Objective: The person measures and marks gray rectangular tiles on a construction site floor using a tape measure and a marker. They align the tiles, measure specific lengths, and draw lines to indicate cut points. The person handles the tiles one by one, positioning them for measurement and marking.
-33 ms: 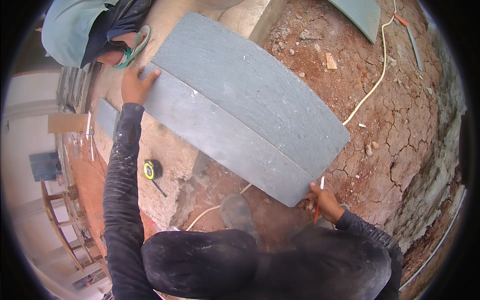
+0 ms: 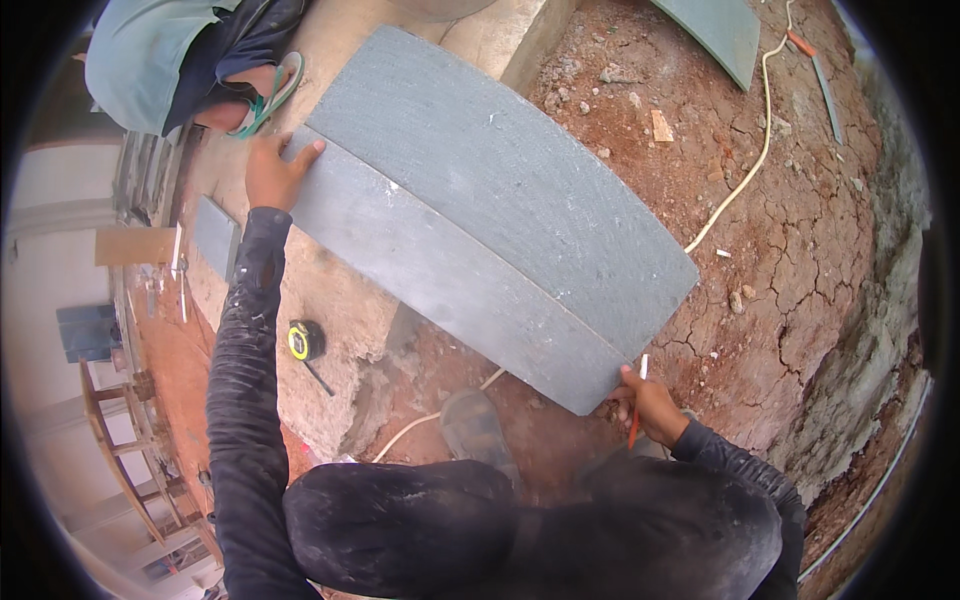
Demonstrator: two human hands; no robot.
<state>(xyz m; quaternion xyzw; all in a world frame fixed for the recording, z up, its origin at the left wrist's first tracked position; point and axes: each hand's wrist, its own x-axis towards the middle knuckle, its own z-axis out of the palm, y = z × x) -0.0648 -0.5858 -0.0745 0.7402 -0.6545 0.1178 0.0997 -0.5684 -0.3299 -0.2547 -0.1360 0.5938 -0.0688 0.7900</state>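
Note:
A large curved grey stone slab [image 2: 520,190] lies across a concrete step and the red soil. A narrower grey strip [image 2: 440,275] runs along its near edge. My left hand [image 2: 275,172] lies flat on the strip's far left end, fingers spread, holding nothing. At the slab's near right corner my right hand [image 2: 648,402] grips an orange pencil [image 2: 637,400] with a pale tip, which touches the slab's edge. My knees and a grey shoe [image 2: 475,425] are below the slab.
Another person in a teal top and a green sandal [image 2: 265,95] crouches at the top left. A yellow tape measure [image 2: 305,340] lies on the concrete. A white cord [image 2: 745,170] crosses the cracked soil. A small grey offcut [image 2: 215,235] sits left, another slab [image 2: 715,30] at the top.

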